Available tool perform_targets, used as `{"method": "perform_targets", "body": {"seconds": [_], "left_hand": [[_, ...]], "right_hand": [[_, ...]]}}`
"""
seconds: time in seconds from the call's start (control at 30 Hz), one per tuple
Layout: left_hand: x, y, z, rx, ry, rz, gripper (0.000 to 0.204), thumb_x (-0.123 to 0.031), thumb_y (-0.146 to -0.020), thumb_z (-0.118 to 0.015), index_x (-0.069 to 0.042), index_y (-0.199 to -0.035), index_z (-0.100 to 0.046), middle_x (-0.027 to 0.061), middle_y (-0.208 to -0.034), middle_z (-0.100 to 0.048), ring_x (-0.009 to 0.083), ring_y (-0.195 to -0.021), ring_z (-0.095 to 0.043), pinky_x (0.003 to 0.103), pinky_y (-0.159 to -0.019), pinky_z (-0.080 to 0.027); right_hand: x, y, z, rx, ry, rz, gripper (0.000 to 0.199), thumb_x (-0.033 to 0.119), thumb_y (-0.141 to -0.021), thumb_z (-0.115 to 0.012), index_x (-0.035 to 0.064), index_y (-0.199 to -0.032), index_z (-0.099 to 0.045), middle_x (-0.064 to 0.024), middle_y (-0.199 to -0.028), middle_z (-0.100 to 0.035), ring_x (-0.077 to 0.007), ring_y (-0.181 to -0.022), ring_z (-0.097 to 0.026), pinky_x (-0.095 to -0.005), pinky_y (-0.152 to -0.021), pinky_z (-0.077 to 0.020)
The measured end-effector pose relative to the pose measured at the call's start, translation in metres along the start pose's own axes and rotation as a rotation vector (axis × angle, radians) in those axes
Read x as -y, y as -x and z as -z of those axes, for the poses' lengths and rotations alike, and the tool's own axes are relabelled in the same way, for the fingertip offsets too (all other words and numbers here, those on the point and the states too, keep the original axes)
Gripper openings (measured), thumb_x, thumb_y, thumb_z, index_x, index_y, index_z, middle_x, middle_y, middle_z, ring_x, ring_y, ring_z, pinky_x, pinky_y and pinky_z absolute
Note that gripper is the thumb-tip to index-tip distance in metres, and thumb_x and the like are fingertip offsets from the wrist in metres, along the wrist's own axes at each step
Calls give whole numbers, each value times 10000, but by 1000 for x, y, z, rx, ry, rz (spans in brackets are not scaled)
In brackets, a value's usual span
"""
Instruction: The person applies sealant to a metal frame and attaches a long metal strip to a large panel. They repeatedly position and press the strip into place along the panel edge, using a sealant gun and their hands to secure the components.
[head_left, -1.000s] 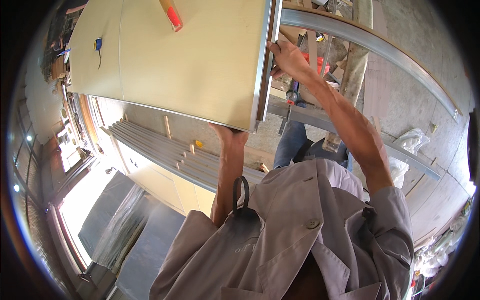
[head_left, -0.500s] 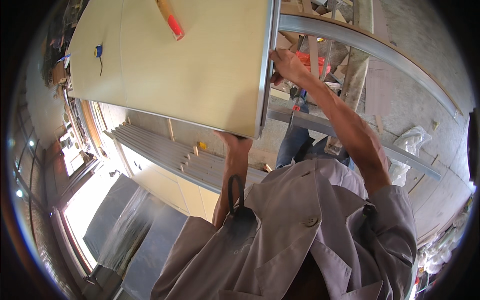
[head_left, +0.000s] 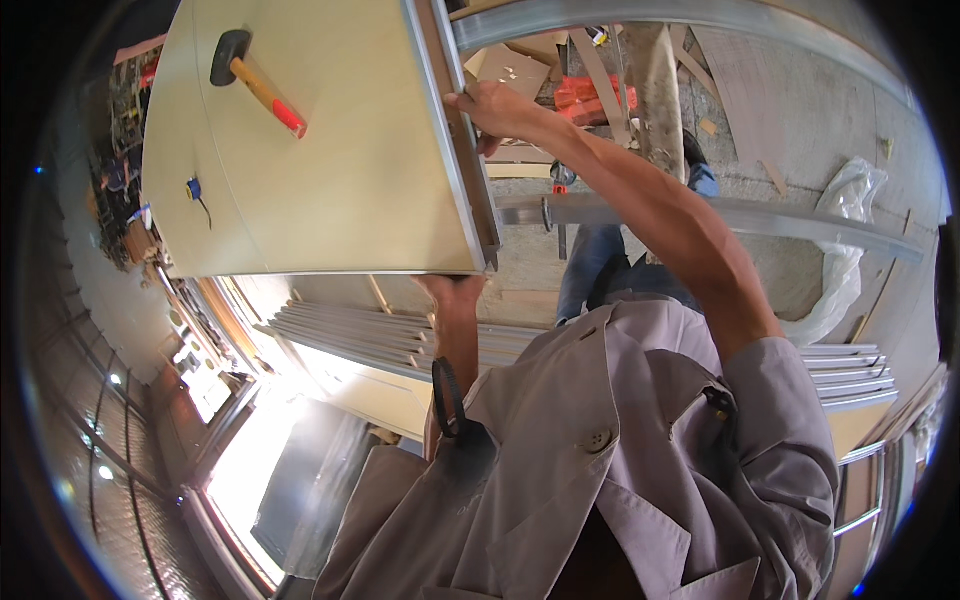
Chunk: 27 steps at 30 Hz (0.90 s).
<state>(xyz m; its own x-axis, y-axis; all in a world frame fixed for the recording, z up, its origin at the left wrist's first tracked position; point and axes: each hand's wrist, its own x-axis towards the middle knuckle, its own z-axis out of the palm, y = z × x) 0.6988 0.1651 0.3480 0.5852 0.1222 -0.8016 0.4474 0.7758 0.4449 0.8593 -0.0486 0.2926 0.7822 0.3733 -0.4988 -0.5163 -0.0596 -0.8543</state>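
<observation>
A large cream panel (head_left: 340, 190) with metal edging lies at the upper left. My right hand (head_left: 495, 108) is closed on the metal channel (head_left: 462, 130) along its right side, with some fingers curled at the edge. Below the panel's near right corner, my left hand (head_left: 453, 288) meets the near edge from underneath; its fingers are hidden by the panel. A hammer (head_left: 262, 88) with a black head and a red-ended wooden handle rests on the panel. Farther left on it sits a blue tape measure (head_left: 194, 188).
Metal rails (head_left: 720, 212) extend rightward from the panel. Several grey metal bars (head_left: 350, 335) lie below its near edge. Cardboard scraps (head_left: 515, 75), a red plastic bag (head_left: 590, 98) and clear plastic film (head_left: 848, 235) are on the floor. A clamp (head_left: 560, 185) stands at the near rail.
The view has shifted, so the panel and my right hand appear farther left, and the hammer's head now shows. More of the metal channel's side is visible. Both hands stay at the panel's edges.
</observation>
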Motion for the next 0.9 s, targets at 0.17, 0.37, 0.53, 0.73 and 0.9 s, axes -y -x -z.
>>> {"method": "perform_targets", "body": {"seconds": [0.17,0.37,0.53,0.73,0.9], "left_hand": [[3,3,-6,-121,-27,-10,511,-502,-868,-567,-115,-1199,-607,58,-1143,-662,271,-1012,-653,440,-825,-567],[1,0,19,7,-21,20,508,-511,-884,-534,-107,-1184,-609,63,-1120,-668,245,-1013,-644,430,-832,-555],[-16,-16,47,-147,-38,-3,366,-334,-918,-562,-80,-1177,-605,118,-1149,-647,302,-1038,-625,479,-863,-545],[-13,-4,40,-23,-93,49,363,-292,-911,-577,-74,-1200,-592,116,-1164,-636,295,-1071,-613,464,-873,-539],[-2,0,27,-10,-204,5,324,-275,-925,-535,-100,-1191,-594,73,-1162,-636,254,-1043,-629,394,-849,-541]], "right_hand": [[0,8,0,-65,8,21,622,469,-991,-433,-88,-779,-610,-161,-594,-656,-247,-575,-697,-355,-709,-564],[-18,25,-26,-98,182,143,527,393,-966,-458,-82,-865,-666,-217,-701,-674,-340,-739,-700,-427,-775,-551],[-31,23,-34,-257,168,248,418,316,-934,-469,-48,-957,-675,-294,-912,-659,-448,-905,-641,-480,-821,-518],[-26,3,-32,-330,157,199,453,376,-956,-453,-16,-1030,-667,-274,-999,-654,-469,-959,-611,-491,-857,-493],[-3,-22,-1,-307,141,195,476,395,-965,-453,-28,-983,-670,-285,-976,-651,-462,-962,-609,-482,-860,-491]]}}
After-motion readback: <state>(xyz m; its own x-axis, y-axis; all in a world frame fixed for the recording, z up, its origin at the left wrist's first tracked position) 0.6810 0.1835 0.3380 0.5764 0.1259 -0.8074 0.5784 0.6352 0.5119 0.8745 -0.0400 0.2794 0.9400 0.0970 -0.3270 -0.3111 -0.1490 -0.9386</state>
